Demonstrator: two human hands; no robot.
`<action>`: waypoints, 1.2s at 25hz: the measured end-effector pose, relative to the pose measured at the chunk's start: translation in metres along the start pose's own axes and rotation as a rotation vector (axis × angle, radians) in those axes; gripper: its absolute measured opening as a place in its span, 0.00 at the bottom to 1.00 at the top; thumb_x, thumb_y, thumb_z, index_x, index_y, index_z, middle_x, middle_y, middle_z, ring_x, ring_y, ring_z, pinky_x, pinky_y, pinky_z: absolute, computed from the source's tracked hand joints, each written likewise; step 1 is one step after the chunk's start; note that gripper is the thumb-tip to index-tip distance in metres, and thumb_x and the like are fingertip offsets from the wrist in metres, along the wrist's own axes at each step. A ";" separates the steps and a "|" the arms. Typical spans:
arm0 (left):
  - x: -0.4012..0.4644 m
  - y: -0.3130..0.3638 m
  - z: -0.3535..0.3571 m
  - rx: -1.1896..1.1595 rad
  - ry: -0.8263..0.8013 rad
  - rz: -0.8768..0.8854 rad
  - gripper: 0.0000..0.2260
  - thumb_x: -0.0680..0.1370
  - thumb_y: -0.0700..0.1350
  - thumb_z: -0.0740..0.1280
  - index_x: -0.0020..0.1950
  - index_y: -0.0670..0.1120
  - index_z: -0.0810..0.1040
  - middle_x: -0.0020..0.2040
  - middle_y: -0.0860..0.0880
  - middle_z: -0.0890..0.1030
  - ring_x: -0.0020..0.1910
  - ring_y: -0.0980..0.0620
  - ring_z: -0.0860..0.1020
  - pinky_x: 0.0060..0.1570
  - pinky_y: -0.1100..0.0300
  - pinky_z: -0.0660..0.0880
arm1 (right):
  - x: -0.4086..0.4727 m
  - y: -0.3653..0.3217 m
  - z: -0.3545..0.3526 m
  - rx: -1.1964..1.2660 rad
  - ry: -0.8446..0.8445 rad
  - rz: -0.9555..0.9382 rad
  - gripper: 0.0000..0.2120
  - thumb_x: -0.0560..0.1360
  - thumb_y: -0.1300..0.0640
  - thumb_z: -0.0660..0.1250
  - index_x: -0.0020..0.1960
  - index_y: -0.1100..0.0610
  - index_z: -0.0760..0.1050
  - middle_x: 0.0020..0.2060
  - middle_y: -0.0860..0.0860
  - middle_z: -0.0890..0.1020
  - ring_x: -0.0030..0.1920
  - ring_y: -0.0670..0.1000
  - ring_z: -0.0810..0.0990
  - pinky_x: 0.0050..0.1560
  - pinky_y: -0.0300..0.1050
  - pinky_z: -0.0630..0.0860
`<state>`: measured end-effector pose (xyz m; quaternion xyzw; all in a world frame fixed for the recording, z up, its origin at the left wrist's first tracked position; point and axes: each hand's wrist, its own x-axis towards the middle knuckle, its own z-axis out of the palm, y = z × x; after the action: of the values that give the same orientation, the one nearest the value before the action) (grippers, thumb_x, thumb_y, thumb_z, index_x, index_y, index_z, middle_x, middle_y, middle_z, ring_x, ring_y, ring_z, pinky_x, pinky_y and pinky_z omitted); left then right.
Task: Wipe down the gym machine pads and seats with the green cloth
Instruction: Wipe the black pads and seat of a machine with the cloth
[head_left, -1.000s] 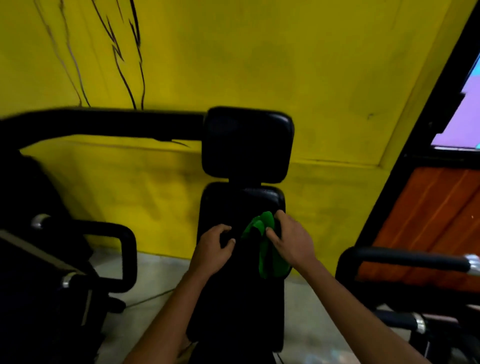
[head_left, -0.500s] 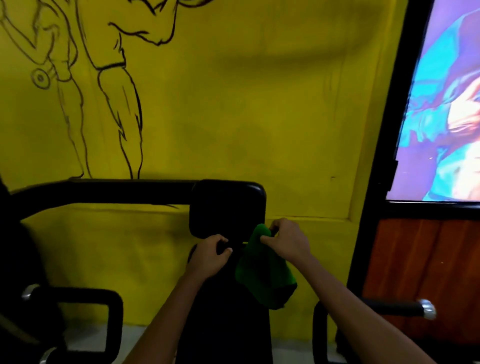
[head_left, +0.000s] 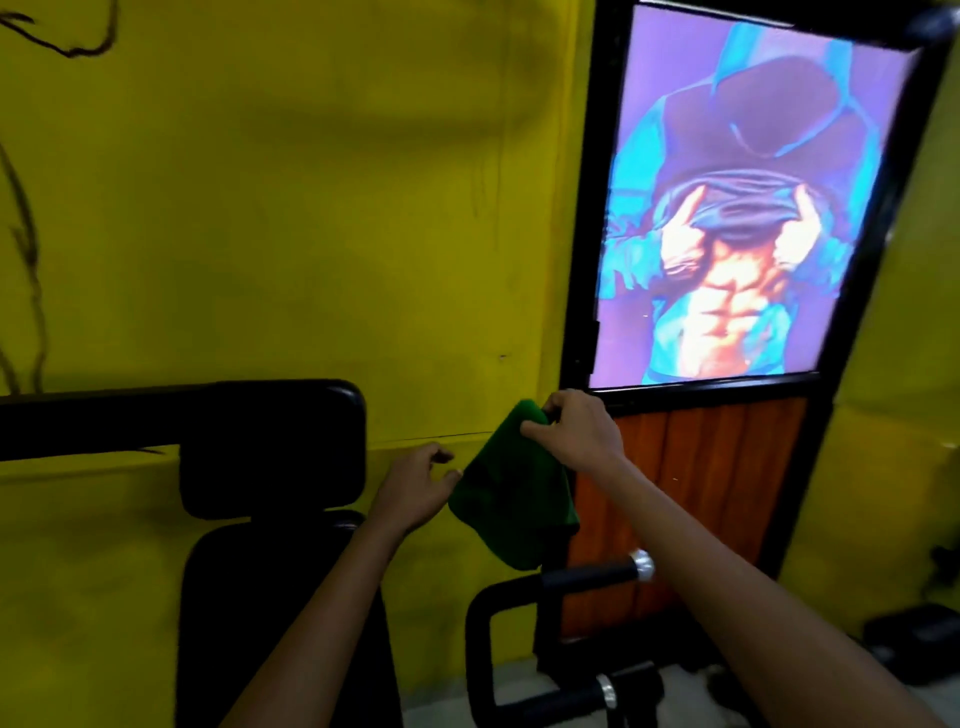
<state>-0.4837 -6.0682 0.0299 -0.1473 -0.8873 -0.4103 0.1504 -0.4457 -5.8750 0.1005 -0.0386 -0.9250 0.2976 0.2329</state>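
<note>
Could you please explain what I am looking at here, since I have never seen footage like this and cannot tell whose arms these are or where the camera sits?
There is no robot here. The picture comes from a wide-angle camera worn on a person's head, looking forward and down, so the two bare arms reaching in from the bottom are that person's own.

The right hand pinches the top of a green cloth, which hangs in the air, touching nothing else. The left hand is beside the cloth with its fingers loosely curled, and seems to hold nothing.

To the left is a black gym machine: a padded headrest with a back pad under it. A black handle with a chrome end sits below the cloth. Behind is a yellow wall and a door with a poster.
</note>
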 end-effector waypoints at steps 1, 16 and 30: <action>0.004 0.013 0.014 -0.017 -0.021 0.027 0.12 0.77 0.44 0.68 0.59 0.42 0.78 0.60 0.46 0.79 0.61 0.48 0.75 0.53 0.62 0.68 | 0.001 0.013 -0.016 -0.020 0.030 0.021 0.15 0.69 0.46 0.73 0.47 0.57 0.77 0.42 0.51 0.77 0.49 0.54 0.79 0.42 0.43 0.69; -0.052 0.292 0.274 -0.299 -0.546 0.599 0.14 0.75 0.42 0.71 0.59 0.39 0.78 0.58 0.42 0.80 0.58 0.46 0.78 0.54 0.62 0.69 | -0.160 0.225 -0.314 -0.324 0.563 0.553 0.16 0.71 0.46 0.71 0.44 0.60 0.77 0.39 0.54 0.78 0.40 0.52 0.77 0.40 0.48 0.74; -0.302 0.598 0.464 -0.536 -0.990 0.895 0.20 0.76 0.45 0.68 0.67 0.42 0.73 0.65 0.45 0.76 0.65 0.49 0.73 0.60 0.63 0.67 | -0.439 0.369 -0.568 -0.596 0.913 1.009 0.14 0.68 0.46 0.72 0.37 0.57 0.75 0.34 0.51 0.79 0.38 0.53 0.79 0.37 0.44 0.73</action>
<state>-0.0462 -5.3812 0.0349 -0.6974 -0.5747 -0.3983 -0.1573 0.1776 -5.3622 0.1172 -0.6401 -0.6478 0.0593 0.4089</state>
